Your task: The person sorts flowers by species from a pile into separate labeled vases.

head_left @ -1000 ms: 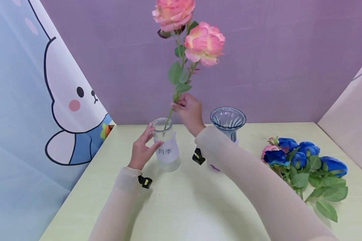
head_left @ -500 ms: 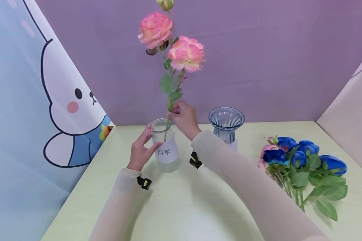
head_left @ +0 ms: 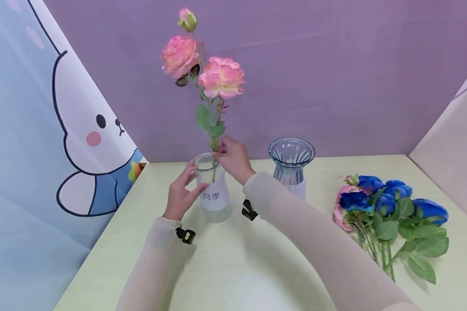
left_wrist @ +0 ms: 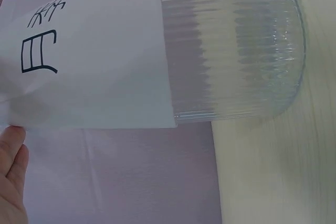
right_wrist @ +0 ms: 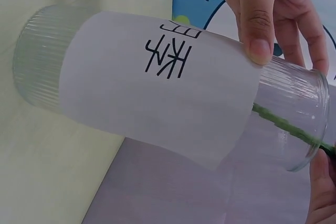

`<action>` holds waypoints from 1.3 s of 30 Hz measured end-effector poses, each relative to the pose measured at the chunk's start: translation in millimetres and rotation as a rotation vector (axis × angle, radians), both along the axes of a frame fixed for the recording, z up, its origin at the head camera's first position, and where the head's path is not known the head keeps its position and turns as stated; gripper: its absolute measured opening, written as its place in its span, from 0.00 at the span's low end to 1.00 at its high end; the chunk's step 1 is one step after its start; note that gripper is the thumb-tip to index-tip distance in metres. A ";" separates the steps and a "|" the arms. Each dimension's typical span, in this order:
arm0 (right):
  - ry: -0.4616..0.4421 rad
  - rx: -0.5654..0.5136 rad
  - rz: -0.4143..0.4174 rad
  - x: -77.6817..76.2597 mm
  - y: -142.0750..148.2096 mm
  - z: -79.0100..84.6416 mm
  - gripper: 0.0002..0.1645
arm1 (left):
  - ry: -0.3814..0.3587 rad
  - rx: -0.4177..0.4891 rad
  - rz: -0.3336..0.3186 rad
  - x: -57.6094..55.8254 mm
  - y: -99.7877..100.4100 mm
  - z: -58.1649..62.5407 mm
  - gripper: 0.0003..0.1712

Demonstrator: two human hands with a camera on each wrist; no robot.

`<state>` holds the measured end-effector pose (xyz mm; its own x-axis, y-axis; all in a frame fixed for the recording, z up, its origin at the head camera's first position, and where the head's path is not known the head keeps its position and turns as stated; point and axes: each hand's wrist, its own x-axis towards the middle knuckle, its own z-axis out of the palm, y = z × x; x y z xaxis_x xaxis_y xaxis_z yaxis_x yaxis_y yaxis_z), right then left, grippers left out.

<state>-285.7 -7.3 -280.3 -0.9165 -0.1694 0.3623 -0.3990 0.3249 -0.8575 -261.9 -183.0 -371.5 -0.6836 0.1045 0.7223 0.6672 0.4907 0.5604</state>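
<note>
A clear glass vase (head_left: 216,213) with a white handwritten paper label (head_left: 220,203) stands upright on the table. My left hand (head_left: 182,194) grips its upper part, thumb on the front by the label and fingertips near the rim. My right hand (head_left: 235,160) pinches the stem of an artificial pink rose spray (head_left: 222,78) just above the rim. Two full blooms and a bud rise above that hand. In the right wrist view the green stem (right_wrist: 283,124) reaches inside the vase neck, and its lower end is hidden behind the label.
A blue-tinted glass vase (head_left: 292,162) with a flared rim stands right of the clear one, partly behind my right sleeve. Artificial blue roses (head_left: 385,205) and pink flowers (head_left: 343,211) lie in a bunch at the table's right. A purple backdrop (head_left: 354,86) rises behind the table.
My right hand has come down and left towards the rim, so the stem sits deeper in the vase. The blooms have lowered and shifted left. My left hand stays on the vase.
</note>
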 end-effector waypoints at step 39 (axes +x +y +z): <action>-0.411 -0.134 0.009 3.2 18.7 0.7 0.16 | -0.058 -0.025 0.006 1.5 -1.9 2.6 0.30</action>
<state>-282.5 11.4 -279.6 -0.9879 -0.1547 -0.0134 -0.0177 0.1981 -0.9800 -260.5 -184.9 -369.0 -0.7250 0.1181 0.6785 0.6308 0.5091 0.5855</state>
